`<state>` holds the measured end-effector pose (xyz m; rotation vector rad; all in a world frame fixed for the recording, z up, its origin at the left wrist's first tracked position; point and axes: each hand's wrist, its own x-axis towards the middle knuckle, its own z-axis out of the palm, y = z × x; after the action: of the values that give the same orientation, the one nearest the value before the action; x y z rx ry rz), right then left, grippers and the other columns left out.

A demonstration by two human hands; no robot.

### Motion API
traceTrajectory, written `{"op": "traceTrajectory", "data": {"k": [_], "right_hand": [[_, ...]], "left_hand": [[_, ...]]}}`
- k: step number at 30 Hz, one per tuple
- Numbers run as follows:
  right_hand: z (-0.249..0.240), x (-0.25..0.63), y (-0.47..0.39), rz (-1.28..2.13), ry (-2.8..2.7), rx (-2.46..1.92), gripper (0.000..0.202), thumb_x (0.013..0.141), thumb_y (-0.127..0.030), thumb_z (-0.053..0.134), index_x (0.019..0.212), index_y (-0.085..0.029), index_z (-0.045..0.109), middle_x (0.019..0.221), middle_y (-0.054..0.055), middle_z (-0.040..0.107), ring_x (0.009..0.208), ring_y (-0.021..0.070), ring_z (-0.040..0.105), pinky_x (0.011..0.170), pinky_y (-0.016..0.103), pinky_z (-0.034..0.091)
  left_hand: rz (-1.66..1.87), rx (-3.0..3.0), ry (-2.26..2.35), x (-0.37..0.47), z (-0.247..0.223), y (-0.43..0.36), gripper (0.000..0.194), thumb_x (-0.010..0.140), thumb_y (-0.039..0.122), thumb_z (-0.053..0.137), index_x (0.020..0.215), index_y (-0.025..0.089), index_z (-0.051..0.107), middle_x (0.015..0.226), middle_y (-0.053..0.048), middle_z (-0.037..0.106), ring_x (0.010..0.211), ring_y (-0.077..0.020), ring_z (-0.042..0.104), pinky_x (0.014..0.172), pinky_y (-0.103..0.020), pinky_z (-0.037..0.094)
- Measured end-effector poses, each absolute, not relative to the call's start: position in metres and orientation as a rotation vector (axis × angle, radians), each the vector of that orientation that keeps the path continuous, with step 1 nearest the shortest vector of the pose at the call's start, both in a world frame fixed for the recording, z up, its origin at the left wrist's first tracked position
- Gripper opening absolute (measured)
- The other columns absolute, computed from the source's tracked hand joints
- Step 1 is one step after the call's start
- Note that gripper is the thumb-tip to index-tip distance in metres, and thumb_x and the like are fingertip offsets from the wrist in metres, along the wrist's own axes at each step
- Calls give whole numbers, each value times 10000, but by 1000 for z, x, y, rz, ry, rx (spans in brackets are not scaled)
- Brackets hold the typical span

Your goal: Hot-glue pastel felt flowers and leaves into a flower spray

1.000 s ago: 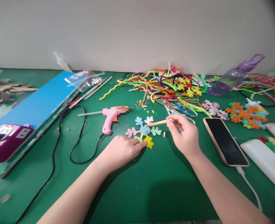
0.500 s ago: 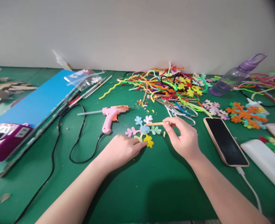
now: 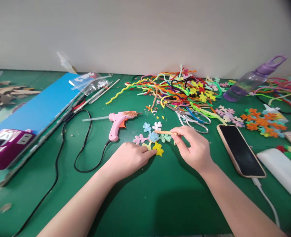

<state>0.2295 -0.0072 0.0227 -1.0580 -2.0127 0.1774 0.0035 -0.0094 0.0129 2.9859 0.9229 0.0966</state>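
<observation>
On the green table lies a flower-like cluster (image 3: 153, 136) of small fuzzy pipe-cleaner blossoms in blue, white, pink, green and yellow. My left hand (image 3: 130, 158) has its fingers curled and rests on the table. Its index fingertip presses the bright yellow blossom (image 3: 158, 149); the thumb is mostly hidden. From the right, my right hand (image 3: 193, 144) pinches a thin tan stick (image 3: 163, 132) between thumb and fingers. The far tip of the stick meets the blue middle blossom. Behind my left hand is a pink glue gun (image 3: 118, 124), on its side, nozzle to the right.
A tangle of pipe cleaners (image 3: 170, 85) lies at the back, with scissors (image 3: 193, 121) in front. On the right are a phone (image 3: 241, 149), a white power bank (image 3: 282, 172), orange blossoms (image 3: 264, 121) and a purple bottle (image 3: 249, 82). A black cord (image 3: 59, 161) crosses the left, near a blue board (image 3: 40, 103).
My right hand has moved slightly left and down, its grip now nearer the cluster. The stick's tip stays at the blue middle blossom. My left hand keeps its place on the yellow blossom.
</observation>
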Motion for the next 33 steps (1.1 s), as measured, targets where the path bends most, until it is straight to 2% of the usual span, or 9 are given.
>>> {"op": "traceTrajectory", "data": {"k": [7, 14, 18, 22, 24, 26, 29, 33], "right_hand": [[21, 230, -6, 171, -2066, -997, 203, 867, -105, 508, 1012, -222, 588, 870, 42, 665, 797, 158, 627, 714, 301, 520], [21, 231, -6, 154, -2106, -917, 265, 863, -102, 517, 1087, -228, 585, 889, 48, 667, 791, 161, 628, 702, 306, 531], [19, 232, -6, 162, -1939, -1072, 190, 852, -124, 547, 1005, -219, 607, 859, 39, 660, 766, 153, 620, 712, 300, 520], [10, 238, 4, 469, -1371, -1320, 90, 847, -264, 589, 909, -201, 603, 754, 15, 617, 606, 116, 574, 558, 254, 490], [7, 242, 11, 730, -1159, -1312, 117, 832, -302, 608, 833, -188, 585, 640, -18, 576, 493, 90, 516, 450, 219, 429], [5, 246, 17, 934, -1061, -1300, 150, 802, -306, 643, 788, -173, 575, 613, -15, 592, 475, 90, 523, 432, 212, 418], [8, 251, 20, 1023, -1162, -1310, 176, 778, -315, 671, 807, -163, 588, 689, 27, 669, 560, 126, 612, 514, 247, 488], [13, 254, 15, 700, -1627, -1374, 120, 784, -292, 668, 833, -192, 623, 816, 28, 696, 751, 167, 661, 719, 314, 524]], "left_hand": [[101, 3001, 919, 4, 13, -10, 278, 906, 161, 444, 1137, 220, 588, 657, 13, 605, 535, -123, 573, 470, -233, 345], [72, 2986, 933, 4, 13, -10, 280, 914, 179, 438, 1148, 231, 583, 681, 20, 618, 545, -143, 578, 471, -258, 354], [33, 2984, 934, 4, 12, -9, 291, 914, 174, 438, 1168, 232, 568, 705, 18, 624, 561, -148, 583, 484, -263, 368], [35, 3003, 921, 2, 10, -10, 300, 918, 160, 430, 1187, 212, 550, 712, 11, 625, 560, -145, 577, 487, -260, 374], [77, 3014, 916, 2, 10, -10, 280, 928, 172, 418, 1167, 207, 559, 694, 12, 619, 549, -142, 570, 480, -262, 371], [156, 3024, 911, 3, 11, -10, 256, 946, 213, 402, 1134, 205, 576, 671, 14, 612, 534, -137, 563, 472, -264, 364], [284, 3035, 896, 3, 13, -11, 249, 959, 262, 390, 1082, 198, 597, 638, 19, 601, 514, -128, 549, 468, -263, 349], [381, 3052, 890, 3, 14, -11, 222, 948, 240, 414, 1022, 191, 617, 604, 28, 587, 486, -128, 524, 461, -273, 332]]}}
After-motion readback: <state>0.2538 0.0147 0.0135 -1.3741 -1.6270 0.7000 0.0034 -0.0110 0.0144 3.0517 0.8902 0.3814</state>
